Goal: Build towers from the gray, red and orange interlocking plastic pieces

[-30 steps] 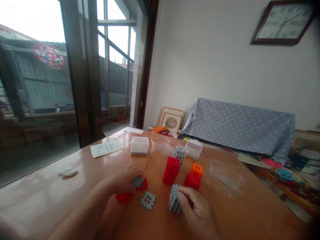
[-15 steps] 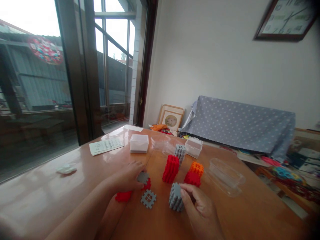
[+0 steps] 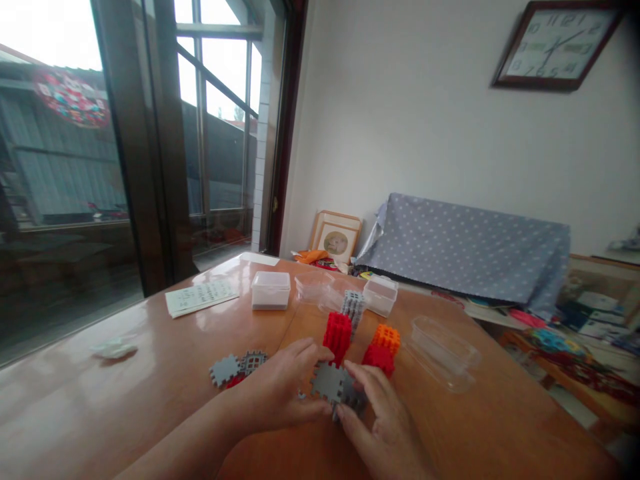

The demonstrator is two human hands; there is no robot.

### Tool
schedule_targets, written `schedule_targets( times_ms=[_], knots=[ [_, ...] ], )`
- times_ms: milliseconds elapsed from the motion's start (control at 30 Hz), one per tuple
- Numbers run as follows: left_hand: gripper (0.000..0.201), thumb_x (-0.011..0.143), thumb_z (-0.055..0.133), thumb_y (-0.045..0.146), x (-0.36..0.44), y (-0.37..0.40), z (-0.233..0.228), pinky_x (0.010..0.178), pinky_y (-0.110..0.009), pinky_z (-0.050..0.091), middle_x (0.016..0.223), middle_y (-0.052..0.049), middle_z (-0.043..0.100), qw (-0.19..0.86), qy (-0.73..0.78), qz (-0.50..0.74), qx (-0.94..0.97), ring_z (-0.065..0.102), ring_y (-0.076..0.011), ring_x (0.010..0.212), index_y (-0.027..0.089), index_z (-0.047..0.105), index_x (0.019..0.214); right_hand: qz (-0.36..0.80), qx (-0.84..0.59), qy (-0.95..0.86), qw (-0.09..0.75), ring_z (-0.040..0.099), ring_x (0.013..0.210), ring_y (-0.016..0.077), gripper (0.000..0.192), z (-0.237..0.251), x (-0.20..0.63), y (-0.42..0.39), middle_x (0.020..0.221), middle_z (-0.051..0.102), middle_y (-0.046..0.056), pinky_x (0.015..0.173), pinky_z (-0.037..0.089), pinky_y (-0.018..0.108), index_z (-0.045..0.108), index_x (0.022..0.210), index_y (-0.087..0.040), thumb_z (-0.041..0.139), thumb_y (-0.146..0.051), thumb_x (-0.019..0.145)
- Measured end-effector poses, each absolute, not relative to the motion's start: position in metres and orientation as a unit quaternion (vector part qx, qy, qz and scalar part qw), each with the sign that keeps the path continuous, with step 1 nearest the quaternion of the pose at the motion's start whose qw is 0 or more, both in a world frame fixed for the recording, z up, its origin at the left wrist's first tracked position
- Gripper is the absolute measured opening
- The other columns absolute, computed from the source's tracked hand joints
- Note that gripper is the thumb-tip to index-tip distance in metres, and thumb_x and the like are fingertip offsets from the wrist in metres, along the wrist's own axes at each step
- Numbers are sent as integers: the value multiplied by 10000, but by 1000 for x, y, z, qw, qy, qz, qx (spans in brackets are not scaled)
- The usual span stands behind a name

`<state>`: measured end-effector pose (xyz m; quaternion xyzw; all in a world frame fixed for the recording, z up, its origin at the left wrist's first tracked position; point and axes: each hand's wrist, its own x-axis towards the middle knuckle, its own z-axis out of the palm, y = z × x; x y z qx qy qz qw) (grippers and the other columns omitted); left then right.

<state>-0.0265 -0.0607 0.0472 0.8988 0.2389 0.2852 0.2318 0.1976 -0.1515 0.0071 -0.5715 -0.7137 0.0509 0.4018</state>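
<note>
Pressing a flat grey tile (image 3: 327, 381) against the grey block stack (image 3: 350, 398), just in front of the red stack (image 3: 338, 335), the left hand (image 3: 280, 390) and right hand (image 3: 383, 420) are both closed on these pieces. The tile may be misaligned and slip, or the red stack may be toppled by a knuckle. The join is hidden behind the fingers.

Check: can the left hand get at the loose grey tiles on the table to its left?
Probably yes. The left hand holds a grey tile, but the loose grey tiles lie nearby on bare table, nothing between.
</note>
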Motion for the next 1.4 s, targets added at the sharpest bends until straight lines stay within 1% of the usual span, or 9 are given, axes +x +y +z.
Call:
schedule_targets(
  times_ms=[267,367,500,567,633,700,800,1100,1400],
  knots=[
    [675,785,792,572,-22,-61,43,940,-387,504,1231,-108,666,254,215,289,898,633,-277,1112,260,572,1342,95,-562,-722,393,647,1164,255,578,17,202,-154,1266,660,68,1010,542,419,578,1374,-297,685,-189,817],
    [684,772,788,607,-20,-63,41,958,-391,507,1241,-104,668,256,217,286,898,637,-277,1122,261,582,1325,122,-558,-723,388,651,1119,247,515,21,203,-155,1200,671,59,993,537,408,615,1295,-283,683,-163,799],
    [838,714,817,641,-20,-61,37,1041,-426,489,1333,-117,637,237,222,307,895,605,-304,1212,270,520,1405,154,-567,-695,416,650,1108,259,457,21,214,-151,1189,673,61,982,534,411,642,1239,-272,696,-186,794],
    [778,759,797,611,-22,-58,37,1083,-444,464,1356,-127,630,222,239,322,889,581,-318,1255,266,530,1403,172,-567,-667,451,646,1135,270,450,18,223,-147,1232,669,75,998,528,417,639,1262,-269,693,-222,817],
    [600,851,734,540,-25,-53,39,1100,-446,452,1336,-126,649,213,258,336,880,581,-311,1257,254,575,1354,196,-562,-646,479,648,1147,273,425,14,234,-142,1240,675,87,1013,520,417,648,1266,-259,691,-260,843],
    [439,914,664,473,-29,-47,40,1077,-434,470,1280,-113,679,213,277,347,870,608,-289,1215,239,619,1282,221,-554,-638,486,659,1129,266,404,11,243,-138,1206,689,84,1008,522,415,667,1255,-251,702,-300,855],
    [333,937,615,435,-36,-35,35,1010,-408,511,1194,-92,710,221,314,343,857,650,-260,1131,221,658,1188,246,-545,-644,478,664,1099,263,405,9,250,-136,1169,694,80,991,523,426,686,1242,-246,724,-352,853],
    [305,913,603,380,-52,3,-5,875,-331,542,1103,-85,736,281,378,317,823,691,-239,1016,200,668,1151,314,-530,-657,434,615,1155,271,442,12,251,-139,1225,638,73,1030,465,421,673,1266,-267,752,-395,849],
    [324,885,604,384,-56,11,-11,861,-333,532,1063,-88,737,311,383,321,808,683,-236,970,180,669,1128,306,-549,-660,411,592,1199,289,499,8,253,-138,1279,613,85,1079,425,470,652,1314,-263,744,-393,841]
  ],
)
